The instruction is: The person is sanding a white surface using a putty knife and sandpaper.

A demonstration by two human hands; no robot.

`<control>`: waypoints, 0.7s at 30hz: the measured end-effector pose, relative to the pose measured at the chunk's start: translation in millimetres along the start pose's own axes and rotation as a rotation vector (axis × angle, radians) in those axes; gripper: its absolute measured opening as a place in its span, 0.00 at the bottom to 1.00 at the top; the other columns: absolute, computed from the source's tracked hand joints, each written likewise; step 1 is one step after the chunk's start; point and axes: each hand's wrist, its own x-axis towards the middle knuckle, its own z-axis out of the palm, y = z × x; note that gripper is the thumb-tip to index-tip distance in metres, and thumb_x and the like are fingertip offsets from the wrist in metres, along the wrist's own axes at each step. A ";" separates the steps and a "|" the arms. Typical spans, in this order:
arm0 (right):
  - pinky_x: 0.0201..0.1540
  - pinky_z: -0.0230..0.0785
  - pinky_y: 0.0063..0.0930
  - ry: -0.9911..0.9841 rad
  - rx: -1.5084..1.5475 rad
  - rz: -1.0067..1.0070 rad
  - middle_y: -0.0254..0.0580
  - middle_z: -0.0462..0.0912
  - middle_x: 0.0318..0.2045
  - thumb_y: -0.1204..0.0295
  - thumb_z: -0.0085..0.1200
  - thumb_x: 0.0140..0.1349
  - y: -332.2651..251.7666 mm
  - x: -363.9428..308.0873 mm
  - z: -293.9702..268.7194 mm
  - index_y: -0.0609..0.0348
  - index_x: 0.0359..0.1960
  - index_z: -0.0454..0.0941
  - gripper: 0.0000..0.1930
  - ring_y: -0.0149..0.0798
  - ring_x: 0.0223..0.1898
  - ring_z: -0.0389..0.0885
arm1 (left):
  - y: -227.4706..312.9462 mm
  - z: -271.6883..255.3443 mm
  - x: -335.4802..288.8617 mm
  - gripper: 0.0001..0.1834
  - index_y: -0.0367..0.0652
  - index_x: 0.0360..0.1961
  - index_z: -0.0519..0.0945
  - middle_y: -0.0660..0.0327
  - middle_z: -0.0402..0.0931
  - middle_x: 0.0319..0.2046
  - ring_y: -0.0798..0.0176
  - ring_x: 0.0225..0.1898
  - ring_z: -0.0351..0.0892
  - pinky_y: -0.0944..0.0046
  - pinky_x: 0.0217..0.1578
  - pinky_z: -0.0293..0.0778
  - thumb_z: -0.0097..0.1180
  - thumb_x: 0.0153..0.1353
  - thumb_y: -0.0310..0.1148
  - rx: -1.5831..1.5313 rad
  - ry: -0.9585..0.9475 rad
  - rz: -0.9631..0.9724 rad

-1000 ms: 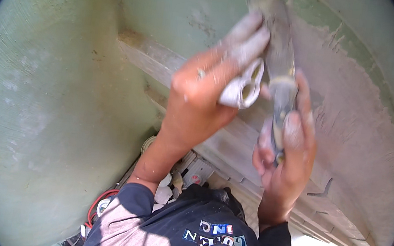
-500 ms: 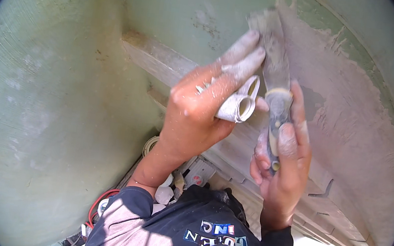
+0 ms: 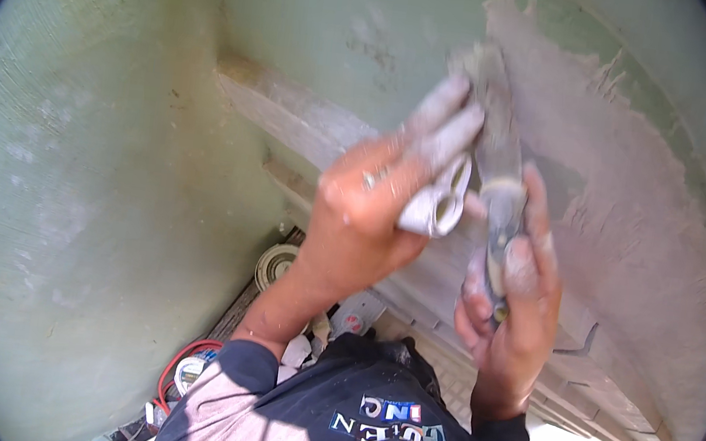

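Note:
My right hand (image 3: pixel 527 299) is closed round the dark handle of a putty knife (image 3: pixel 498 141), its blade pointing up and smeared with grey paste. My left hand (image 3: pixel 365 191) is beside the blade, its outstretched fingertips at the blade's upper part; blur hides whether they touch. Tucked in that palm is a rolled sheet (image 3: pixel 435 211), white outside and yellowish inside. White dust or paste coats the fingers of both hands. Behind the knife a patch of pale grey filler (image 3: pixel 632 175) covers part of a green curved surface (image 3: pixel 307 17).
A ledge (image 3: pixel 291 112) runs across the green surface behind my left hand. To the left rises a green wall (image 3: pixel 68 168). Below lie a round lid-like item (image 3: pixel 275 266), a red hose (image 3: pixel 173 370) and a roll of tape (image 3: pixel 190 372). Ribbed beams (image 3: pixel 598 374) stand at the lower right.
Both hands have shifted slightly down and to the right, carrying the putty knife and the rolled sheet. The left fingers stay beside the blade.

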 end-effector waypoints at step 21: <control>0.15 0.50 0.11 0.063 -0.072 0.007 0.28 0.68 0.22 0.59 0.45 0.78 16.8 -9.1 -5.9 0.60 0.80 0.54 0.34 0.17 0.18 0.57 | 2.9 6.1 -24.5 0.35 0.40 0.61 0.83 0.46 0.79 0.63 0.47 0.46 0.88 0.57 0.45 0.82 0.73 0.46 0.21 -0.077 -0.058 -0.039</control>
